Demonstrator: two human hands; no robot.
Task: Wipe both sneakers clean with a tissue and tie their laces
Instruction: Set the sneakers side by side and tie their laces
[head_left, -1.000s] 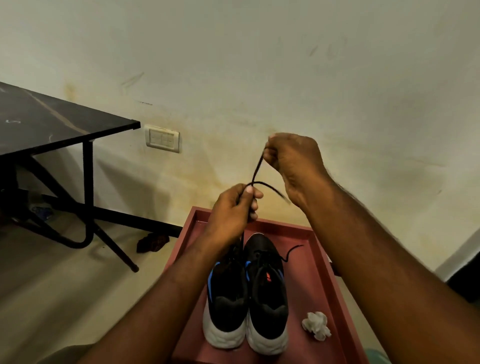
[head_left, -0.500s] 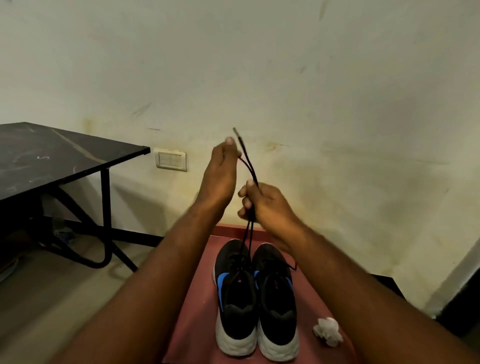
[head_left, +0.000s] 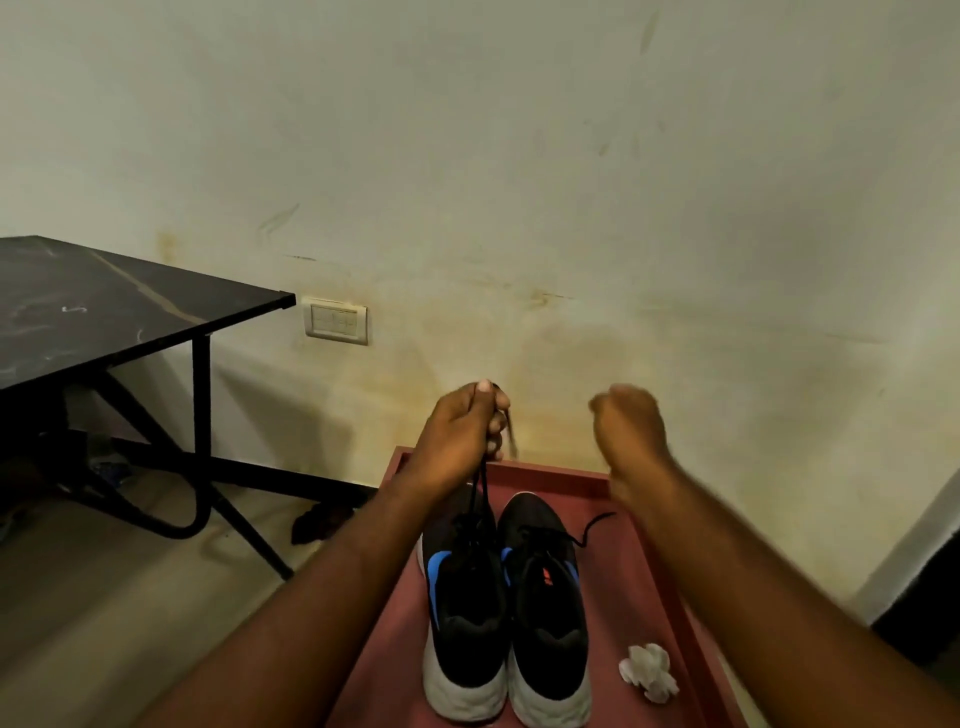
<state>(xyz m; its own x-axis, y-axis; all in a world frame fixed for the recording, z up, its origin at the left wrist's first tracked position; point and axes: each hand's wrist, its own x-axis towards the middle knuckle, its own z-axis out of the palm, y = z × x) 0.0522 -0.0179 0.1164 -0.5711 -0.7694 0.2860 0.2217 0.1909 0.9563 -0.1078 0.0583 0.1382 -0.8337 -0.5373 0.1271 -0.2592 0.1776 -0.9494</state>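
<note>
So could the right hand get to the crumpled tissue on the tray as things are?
Probably yes. The right hand seems to hold nothing, and the tissue lies bare on the red tray, right of the sneakers, with nothing covering it.

Both bare forearms reach up from the near edge toward the far wall. The left hand (head_left: 460, 431) is raised, thumb up, its fingers pinching the thin black shoelace (head_left: 484, 486). The right hand (head_left: 628, 423), blurred, is curled into a loose fist, apart from the left.
</note>
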